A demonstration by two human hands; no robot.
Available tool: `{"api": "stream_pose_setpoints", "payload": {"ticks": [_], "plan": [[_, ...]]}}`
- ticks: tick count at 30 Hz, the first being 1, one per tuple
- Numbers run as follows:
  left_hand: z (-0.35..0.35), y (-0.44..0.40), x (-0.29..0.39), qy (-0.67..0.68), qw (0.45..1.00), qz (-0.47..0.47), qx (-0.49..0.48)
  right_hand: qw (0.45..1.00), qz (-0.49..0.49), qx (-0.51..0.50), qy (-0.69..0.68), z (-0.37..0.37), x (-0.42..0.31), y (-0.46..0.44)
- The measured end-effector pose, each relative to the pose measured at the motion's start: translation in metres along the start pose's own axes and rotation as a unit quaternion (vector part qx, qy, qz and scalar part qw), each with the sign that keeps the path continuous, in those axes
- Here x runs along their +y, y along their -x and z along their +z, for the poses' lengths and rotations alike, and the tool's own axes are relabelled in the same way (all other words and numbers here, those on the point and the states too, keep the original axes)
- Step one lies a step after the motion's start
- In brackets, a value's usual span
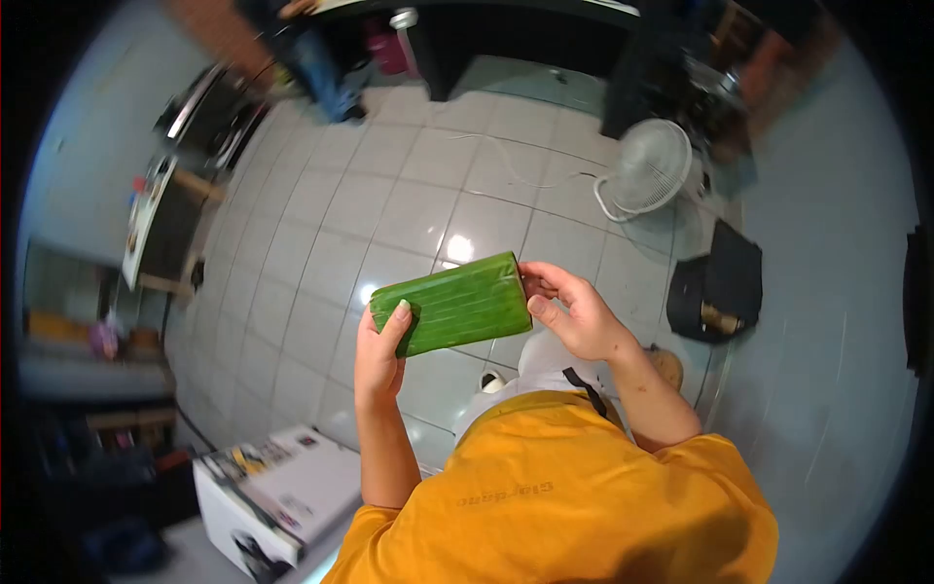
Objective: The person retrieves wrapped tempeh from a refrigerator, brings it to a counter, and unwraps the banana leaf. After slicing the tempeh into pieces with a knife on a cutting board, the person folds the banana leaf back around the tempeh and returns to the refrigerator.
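A flat rectangular packet wrapped in green leaf is held up over the tiled floor, its right end tilted a little higher. My left hand grips its left end, the thumb on top and the other fingers hidden beneath. At the packet's right end is my right hand, its thumb and fingers curled close to the edge. Whether those fingers press on the packet or only rest beside it is hard to tell.
A white fan stands at the upper right, its cable on the floor. An open black case lies right. At the lower left is a white printed box. A person in jeans stands at the top left near a dark desk.
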State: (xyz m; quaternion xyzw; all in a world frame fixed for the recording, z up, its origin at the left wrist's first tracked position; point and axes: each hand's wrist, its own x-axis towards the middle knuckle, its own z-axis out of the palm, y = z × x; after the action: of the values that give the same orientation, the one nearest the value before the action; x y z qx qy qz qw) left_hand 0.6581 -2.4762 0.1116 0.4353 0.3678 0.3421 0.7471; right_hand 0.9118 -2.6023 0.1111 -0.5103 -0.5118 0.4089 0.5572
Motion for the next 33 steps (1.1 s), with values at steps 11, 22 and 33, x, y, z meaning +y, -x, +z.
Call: {"api": "stream_pose_setpoints", "payload": {"ticks": [11,22,33], "plan": [[0.093,-0.298,-0.003,-0.073,0.982,-0.069,-0.162,0.975,0.017,0.222,-0.003,-0.116,0.079,-0.156],[0.164,-0.589,0.103,-0.069,0.977,-0.098,-0.175,0.972,0.061,0.216,-0.074,-0.263,0.109,-0.458],[0.167,-0.902,0.158,-0.03,0.962,-0.142,-0.233,0.959,0.038,0.272,-0.064,-0.346,0.174,-0.71]]}}
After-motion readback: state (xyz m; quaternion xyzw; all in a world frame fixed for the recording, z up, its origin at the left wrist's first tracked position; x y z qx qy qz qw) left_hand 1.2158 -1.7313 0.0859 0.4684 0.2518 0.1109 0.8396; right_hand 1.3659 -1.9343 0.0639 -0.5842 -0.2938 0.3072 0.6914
